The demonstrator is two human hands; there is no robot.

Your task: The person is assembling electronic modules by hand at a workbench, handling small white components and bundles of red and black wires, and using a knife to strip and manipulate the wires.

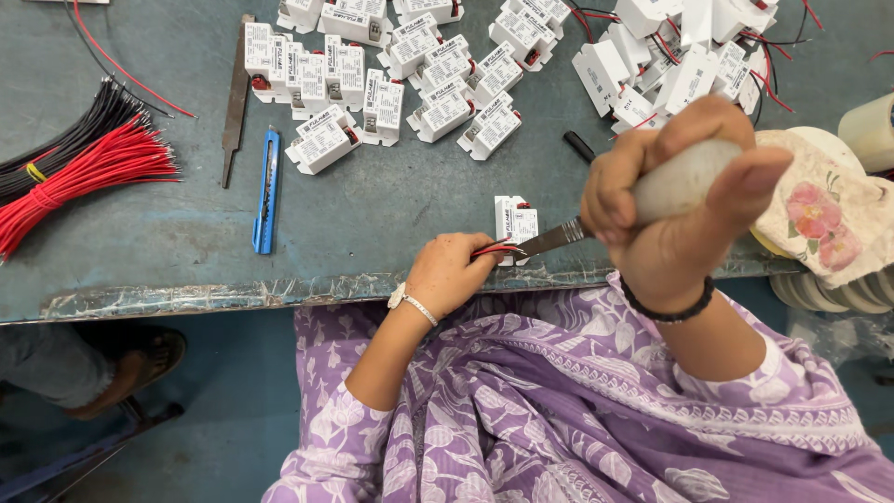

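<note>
Presently my right hand [672, 200], right of centre in the frame, is closed in a full fist around the pale rounded handle of a knife-like tool [643, 200]; its narrow metal blade runs down-left to the table edge. My left hand [449, 272], just below centre, is curled shut, fingertips pinching a red and black wire pair [491, 248] where the blade tip meets it. The wires lead into a small white module [515, 223], which lies at the near edge of the table, touching the blade tip area and just above my left hand.

Further out, a loose group of like white modules [391, 79] covers the upper centre of the blue-green table [372, 205], and a second heap with wires attached [680, 61] sits at upper right. A blue utility knife [267, 191] lies left of centre, with a metal file [235, 102] just beside it, above and left. A bundle of red wires [84, 177] and a bundle of black wires [65, 140] lie at the far left edge. A floral cloth [819, 219] rests at the right edge, behind my right hand. Another person's sandalled foot [130, 368] shows under the table, lower left.
</note>
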